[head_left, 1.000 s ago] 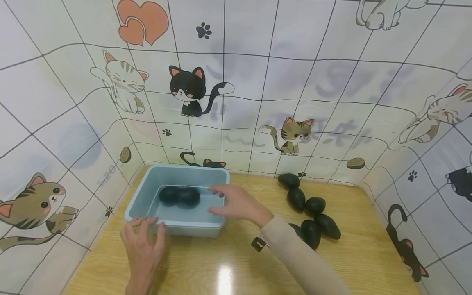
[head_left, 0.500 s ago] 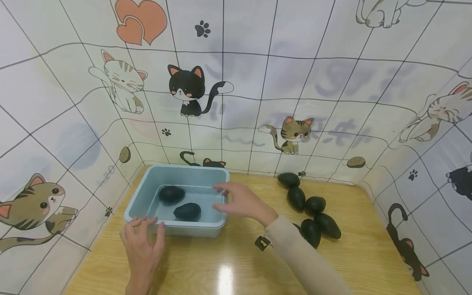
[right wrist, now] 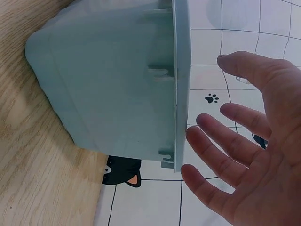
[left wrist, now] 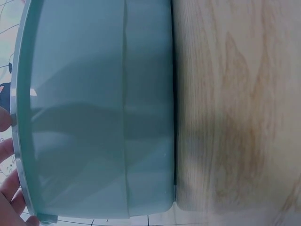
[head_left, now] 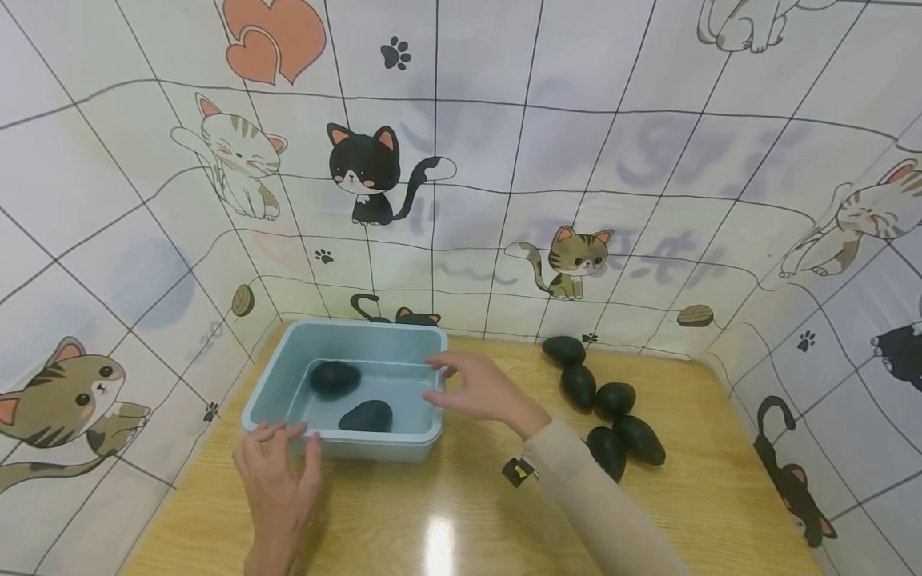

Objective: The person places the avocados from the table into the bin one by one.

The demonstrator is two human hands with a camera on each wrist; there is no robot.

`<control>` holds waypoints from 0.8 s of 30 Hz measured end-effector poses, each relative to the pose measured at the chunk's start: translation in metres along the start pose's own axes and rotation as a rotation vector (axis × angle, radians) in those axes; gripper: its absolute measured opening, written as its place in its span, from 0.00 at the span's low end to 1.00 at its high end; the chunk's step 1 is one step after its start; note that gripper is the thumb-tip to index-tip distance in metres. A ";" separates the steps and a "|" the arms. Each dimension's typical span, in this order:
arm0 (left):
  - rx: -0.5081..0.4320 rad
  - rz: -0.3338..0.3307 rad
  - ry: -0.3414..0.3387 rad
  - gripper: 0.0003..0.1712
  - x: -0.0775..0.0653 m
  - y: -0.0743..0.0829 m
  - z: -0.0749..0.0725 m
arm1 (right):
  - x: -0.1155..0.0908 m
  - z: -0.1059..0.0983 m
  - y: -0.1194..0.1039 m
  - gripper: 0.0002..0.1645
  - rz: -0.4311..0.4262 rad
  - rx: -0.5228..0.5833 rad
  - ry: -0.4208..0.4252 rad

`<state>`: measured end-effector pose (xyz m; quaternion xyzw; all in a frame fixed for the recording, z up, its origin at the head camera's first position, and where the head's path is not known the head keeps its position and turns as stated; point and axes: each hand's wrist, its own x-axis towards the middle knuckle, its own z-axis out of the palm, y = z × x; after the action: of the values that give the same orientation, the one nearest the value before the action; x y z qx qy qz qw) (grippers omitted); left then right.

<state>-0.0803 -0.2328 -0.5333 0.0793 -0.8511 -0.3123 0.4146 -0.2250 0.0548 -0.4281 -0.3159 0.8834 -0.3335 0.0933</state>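
Note:
A pale blue plastic bin [head_left: 410, 448] stands at the left of the wooden table. Inside it lie two dark avocados, one further back [head_left: 334, 378] and one near the front wall [head_left: 366, 416], apart from each other. My left hand [head_left: 279, 472] is at the bin's front left, its loosely bent fingertips on the rim; the left wrist view shows those fingers [left wrist: 8, 188] along the rim. Over the right rim is my right hand [head_left: 481, 387], thumb and fingers spread and holding nothing. In the right wrist view its fingers [right wrist: 230, 141] are extended beside the bin's rim.
Several more avocados [head_left: 615, 402] lie in a loose cluster on the right of the wooden table [head_left: 461, 512]. Cloth with cat drawings [head_left: 475, 160] hangs behind and on both sides. A small black tag [head_left: 518, 471] hangs at the right sleeve [head_left: 598, 496].
One avocado has dropped from beside the other and moved forward to the bin's front wall. My right hand has drawn back slightly to the right. The left hand has stayed put.

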 end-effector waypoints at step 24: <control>-0.005 0.006 0.003 0.15 0.000 -0.001 0.001 | -0.011 -0.005 0.021 0.34 0.085 0.104 0.125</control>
<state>-0.0809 -0.2336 -0.5344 0.0762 -0.8499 -0.3132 0.4168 -0.2285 0.0761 -0.4383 -0.2514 0.8816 -0.3935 0.0682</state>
